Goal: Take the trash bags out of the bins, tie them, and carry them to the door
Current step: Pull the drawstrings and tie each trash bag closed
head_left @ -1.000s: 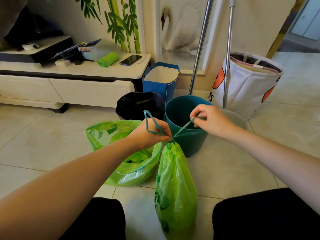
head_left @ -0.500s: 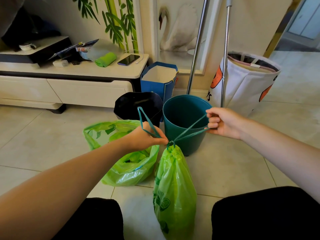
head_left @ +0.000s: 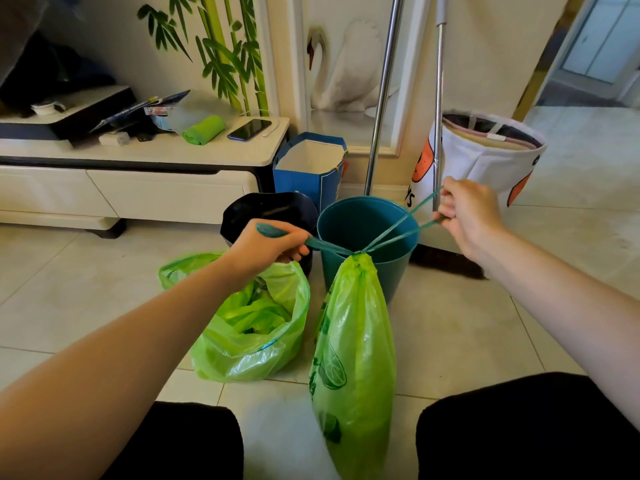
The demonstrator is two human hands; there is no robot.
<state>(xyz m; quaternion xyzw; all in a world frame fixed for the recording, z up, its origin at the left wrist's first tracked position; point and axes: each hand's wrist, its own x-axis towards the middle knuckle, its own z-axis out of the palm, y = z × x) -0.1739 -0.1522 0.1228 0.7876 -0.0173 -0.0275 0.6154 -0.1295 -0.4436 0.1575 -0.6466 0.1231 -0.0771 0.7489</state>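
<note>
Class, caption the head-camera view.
Both hands pull teal drawstrings apart, cinching a green trash bag shut.

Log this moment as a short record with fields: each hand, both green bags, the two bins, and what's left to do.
left hand: closed on one teal drawstring loop, pulling left
right hand: closed on the other loop, pulling right
cinched green bag: neck gathered shut, hanging from the drawstring
open green bag: on the floor, mouth open, untied
teal bin: no liner visible
black bin: behind the left hand, contents unclear
remaining: tie open bag, carry both to the door
</note>
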